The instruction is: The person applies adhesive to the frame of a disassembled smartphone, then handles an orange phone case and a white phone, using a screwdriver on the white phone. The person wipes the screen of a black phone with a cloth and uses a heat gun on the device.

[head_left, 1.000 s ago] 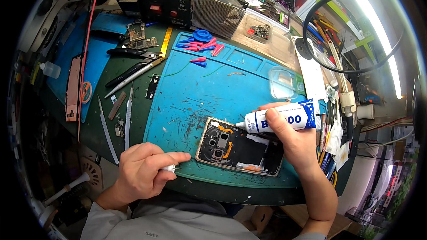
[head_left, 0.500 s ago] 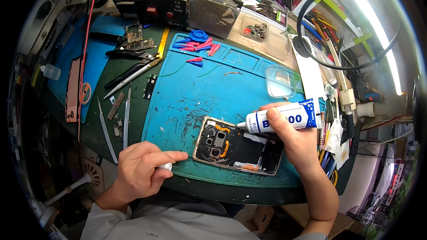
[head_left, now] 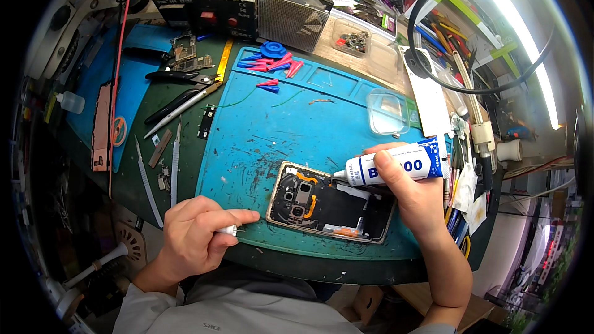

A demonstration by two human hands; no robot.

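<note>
An opened smartphone (head_left: 332, 203) lies on the blue work mat (head_left: 260, 142), its black inside with camera modules and orange flex strips facing up. My right hand (head_left: 405, 192) is closed round a white and blue glue tube (head_left: 390, 164), held over the phone's upper right side. The tube's nozzle points left, at the phone's far edge; whether it touches cannot be told. My left hand (head_left: 201, 229) pinches a small white cap (head_left: 228, 231) with a thin pin. Its index finger stretches toward the phone's near left corner.
Pink and blue cone tips (head_left: 272, 65) lie at the mat's far edge. A clear plastic box (head_left: 388, 112) stands right of the middle. Pliers (head_left: 179, 96) and tweezers (head_left: 176, 161) lie on the left. A ring lamp (head_left: 476, 34) hangs at the upper right.
The glue tube in my right hand has shifted very slightly right along the phone's far edge. My left hand stays almost still with the cap.
</note>
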